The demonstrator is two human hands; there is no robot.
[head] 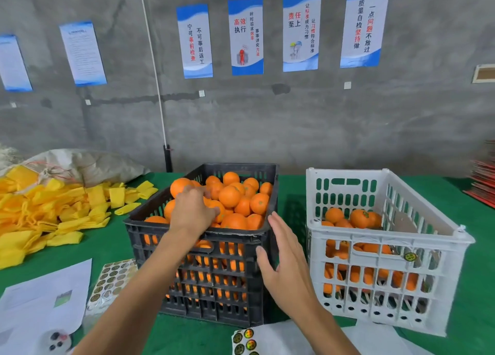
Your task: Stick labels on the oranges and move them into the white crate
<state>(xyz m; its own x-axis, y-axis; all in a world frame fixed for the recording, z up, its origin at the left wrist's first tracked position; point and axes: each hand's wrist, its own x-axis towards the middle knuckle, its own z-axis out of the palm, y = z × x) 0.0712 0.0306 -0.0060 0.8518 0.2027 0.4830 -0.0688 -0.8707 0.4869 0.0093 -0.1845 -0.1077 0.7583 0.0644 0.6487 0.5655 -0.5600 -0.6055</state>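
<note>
A black crate [198, 236] heaped with oranges [230, 196] stands mid-table. To its right a white crate [388, 250] holds several oranges [360, 218], some with labels. My left hand [192, 210] reaches over the black crate's near rim, fingers curling down onto the oranges; whether it grips one I cannot tell. My right hand [284, 261] hovers open in front of the black crate's right corner, fingers straight, holding nothing. A sheet of round labels [245, 341] lies at the table's front edge; another label sheet [112, 282] lies left of the black crate.
A pile of yellow foam nets [51, 212] and a grey sack [88, 164] fill the left of the green table [112, 242]. White papers [48, 298] lie at the front left. Red cartons [482, 183] are stacked far right. A concrete wall with posters stands behind.
</note>
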